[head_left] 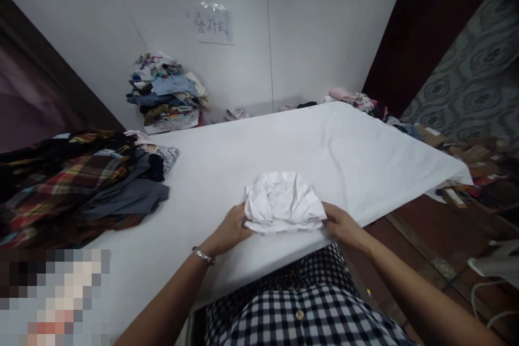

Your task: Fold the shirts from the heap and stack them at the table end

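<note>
"Where is the folded white garment (pixel 284 203)?"
"On the white-covered surface (pixel 227 162), close to its near edge, directly between the two hands."
"Which hand is nearer?"
"Neither. The left hand (pixel 233 230) touches its left end and the right hand (pixel 343 223) its right end."
"Are the fingers gripping?"
"They curl in against both ends, but the cloth hides some tips, so I can't tell whether they pinch it."
"And its long axis?"
"Left to right, from one hand to the other. The straighter edge faces the person's checked clothing (pixel 300 316); the rounded, rumpled side faces away. I can't make out which end carries a collar."
</note>
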Available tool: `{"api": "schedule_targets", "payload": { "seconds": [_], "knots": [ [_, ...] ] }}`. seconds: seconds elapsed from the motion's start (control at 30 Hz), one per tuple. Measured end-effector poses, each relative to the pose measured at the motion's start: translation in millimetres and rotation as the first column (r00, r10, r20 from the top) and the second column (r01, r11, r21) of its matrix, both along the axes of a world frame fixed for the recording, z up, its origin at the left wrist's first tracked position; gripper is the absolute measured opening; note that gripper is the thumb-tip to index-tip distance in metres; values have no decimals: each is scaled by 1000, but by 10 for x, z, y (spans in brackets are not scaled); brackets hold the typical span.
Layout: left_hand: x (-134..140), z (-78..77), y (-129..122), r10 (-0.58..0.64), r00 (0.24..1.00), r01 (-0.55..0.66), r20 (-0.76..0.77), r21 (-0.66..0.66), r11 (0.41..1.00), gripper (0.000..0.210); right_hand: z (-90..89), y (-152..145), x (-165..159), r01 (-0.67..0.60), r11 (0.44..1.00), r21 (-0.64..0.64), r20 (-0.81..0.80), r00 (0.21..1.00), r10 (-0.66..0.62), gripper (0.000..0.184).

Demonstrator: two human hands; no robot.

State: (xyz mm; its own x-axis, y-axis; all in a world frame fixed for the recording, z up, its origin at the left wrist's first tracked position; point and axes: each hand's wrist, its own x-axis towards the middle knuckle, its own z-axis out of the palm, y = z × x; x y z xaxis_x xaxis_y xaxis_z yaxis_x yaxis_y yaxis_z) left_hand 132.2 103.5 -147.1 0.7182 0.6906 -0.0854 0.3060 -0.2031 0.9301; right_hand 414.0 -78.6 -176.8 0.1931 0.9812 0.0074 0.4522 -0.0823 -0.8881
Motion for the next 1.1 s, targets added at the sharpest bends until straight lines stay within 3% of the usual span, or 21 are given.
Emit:
{"api": "schedule_targets", "payload": {
  "seconds": [0.07, 0.13, 0.27, 0.37, 0.47, 0.53, 0.63, 0.67, 0.77, 0.83, 0.97, 1.1],
  "knots": [
    [-83, 82, 23, 26, 996, -15, 82, -132, 991, 54, 40, 19, 56, 141, 988, -57, -192, 970, -149, 56],
    [-104, 96, 62, 146, 987, -128, 73, -210, 969, 54, 46, 85, 111, 277, 953, -119, -278, 913, -300, 61],
    [88, -5, 123, 369, 921, -381, -125, -99, 919, 57, -14, 344, 120, 375, 916, -143, -127, 911, -392, 70],
    [265, -68, 88, 402, 912, -409, -76, -125, 904, 53, -77, 499, 56, 380, 925, -20, -48, 924, -380, 64],
    [283, -90, 5, 426, 903, -409, 56, -198, 891, 44, -134, 512, 32, 430, 888, 161, -82, 903, -422, 52],
    [216, -108, -40, 397, 918, -387, 4, -217, 896, 42, -165, 457, 61, 403, 907, 127, -26, 915, -403, 47],
    [98, -151, -77, 320, 944, -329, -75, -255, 909, 40, -157, 356, 122, 328, 945, 5, 181, 929, -324, 45],
    [72, -167, -85, 311, 948, -319, -71, -255, 913, 41, -128, 332, 128, 327, 944, 31, 256, 911, -324, 45],
    [47, -211, -125, 337, 941, -336, -34, -219, 916, 52, 46, 322, 24, 289, 918, 271, 377, 846, -378, 39],
    [68, -235, -168, 339, 941, -323, 25, -241, 915, 60, 201, 374, -166, 187, 916, 354, 364, 875, -319, 33],
    [133, -255, -258, 376, 921, -331, 102, -305, 893, 62, 415, 611, -684, -36, 973, 229, 309, 950, -38, 25],
    [145, -256, -304, 396, 906, -330, 147, -337, 882, 63, 386, 929, -995, -51, 995, 89, 339, 940, 18, 22]
  ]
}}
